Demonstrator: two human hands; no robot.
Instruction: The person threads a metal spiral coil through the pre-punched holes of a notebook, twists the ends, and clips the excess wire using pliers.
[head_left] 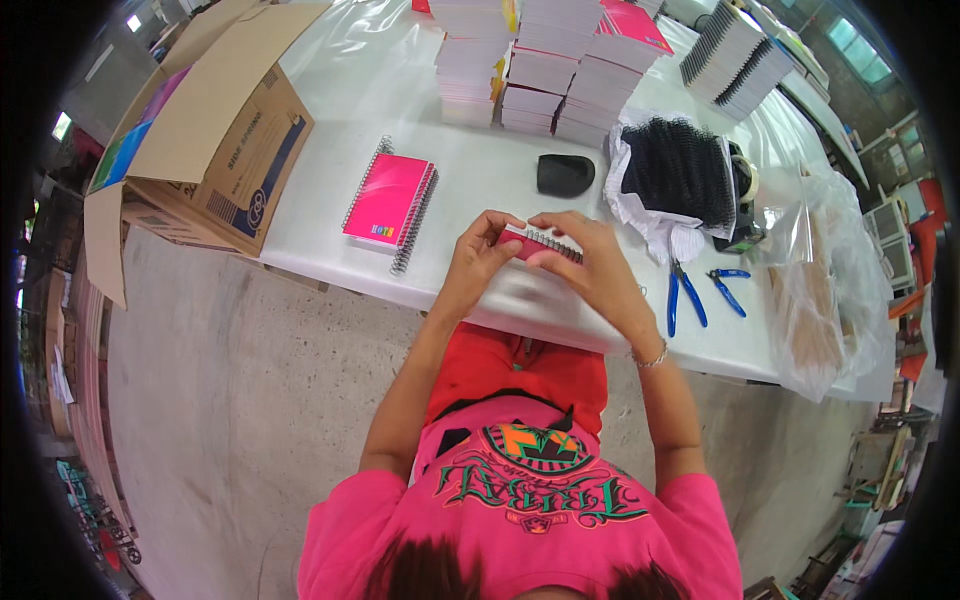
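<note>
Both my hands hold one small pink spiral notebook (pixel 516 243) above the front edge of the white-covered table. My left hand (pixel 482 250) pinches its left end, thumb on the pink cover. My right hand (pixel 585 258) grips the right side, its fingers along the wire coil (pixel 553 245). The coil runs along the notebook's far edge; part of the cover is hidden by my fingers. To the left of my hands lies a stack of pink spiral notebooks (pixel 392 198), with coils on both sides. A black rounded object (pixel 565 175) rests just beyond my right hand.
An open cardboard box (pixel 255 150) stands at the table's left. Tall stacks of paper blocks (pixel 535 70) rise at the back. To the right are black coils (pixel 675 165) on white paper, blue-handled pliers (pixel 686 300), smaller blue cutters (pixel 730 292) and a clear plastic bag (pixel 825 290).
</note>
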